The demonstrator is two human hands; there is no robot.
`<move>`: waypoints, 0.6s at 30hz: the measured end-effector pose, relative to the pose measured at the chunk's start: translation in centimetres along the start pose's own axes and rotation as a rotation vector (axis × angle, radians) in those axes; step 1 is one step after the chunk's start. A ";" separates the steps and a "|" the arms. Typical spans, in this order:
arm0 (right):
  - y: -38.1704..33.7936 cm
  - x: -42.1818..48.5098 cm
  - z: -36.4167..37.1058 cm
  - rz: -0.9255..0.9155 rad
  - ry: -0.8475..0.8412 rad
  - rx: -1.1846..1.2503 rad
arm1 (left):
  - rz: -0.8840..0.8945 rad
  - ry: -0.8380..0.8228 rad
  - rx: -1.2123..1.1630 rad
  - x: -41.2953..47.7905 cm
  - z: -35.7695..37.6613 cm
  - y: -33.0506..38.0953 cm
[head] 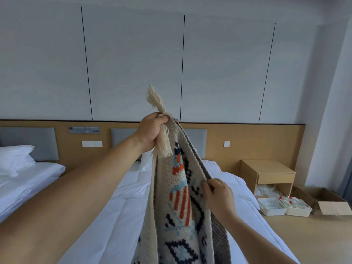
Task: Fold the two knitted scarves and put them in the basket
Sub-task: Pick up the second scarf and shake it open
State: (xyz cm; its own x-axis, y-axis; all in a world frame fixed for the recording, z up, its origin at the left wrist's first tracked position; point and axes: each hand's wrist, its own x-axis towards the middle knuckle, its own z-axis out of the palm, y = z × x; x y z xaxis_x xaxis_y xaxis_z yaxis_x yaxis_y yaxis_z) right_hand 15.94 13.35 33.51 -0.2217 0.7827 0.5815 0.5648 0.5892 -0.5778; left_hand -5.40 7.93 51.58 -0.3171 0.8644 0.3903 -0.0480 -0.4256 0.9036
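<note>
While the left hand (150, 131) is held high with its fingers (163, 119) clenched on the tasselled end of the scarf (177, 202), the right hand (219, 197) is pinched on its grey-edged side lower down. The scarf's lower part is cut off by the frame. Cream knit with navy, orange and pale blue patterning is hung above the bed (118, 216).

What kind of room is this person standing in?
Most likely a hotel twin room: two white-made beds stand side by side against one long wooden headboard panel, with a bedside table on the right.
</note>
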 end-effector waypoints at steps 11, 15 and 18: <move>-4.0 9.6 -10.1 0.030 -0.109 0.107 | 0.011 0.257 0.252 2.6 -5.6 -0.4; -5.1 11.1 -11.1 0.013 -0.200 -0.007 | -0.046 0.266 0.302 2.0 -6.8 -1.9; -5.5 11.2 -10.0 -0.015 -0.187 -0.116 | -0.071 0.334 0.454 0.6 -6.8 -3.7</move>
State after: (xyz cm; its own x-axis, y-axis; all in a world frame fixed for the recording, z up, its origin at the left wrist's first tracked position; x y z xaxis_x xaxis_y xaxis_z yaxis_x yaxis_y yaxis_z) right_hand 18.35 16.86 48.88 -0.3679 0.8042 0.4668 0.6459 0.5822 -0.4939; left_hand -11.82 8.17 47.29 -0.6138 0.7238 0.3153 0.3086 -0.1476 0.9397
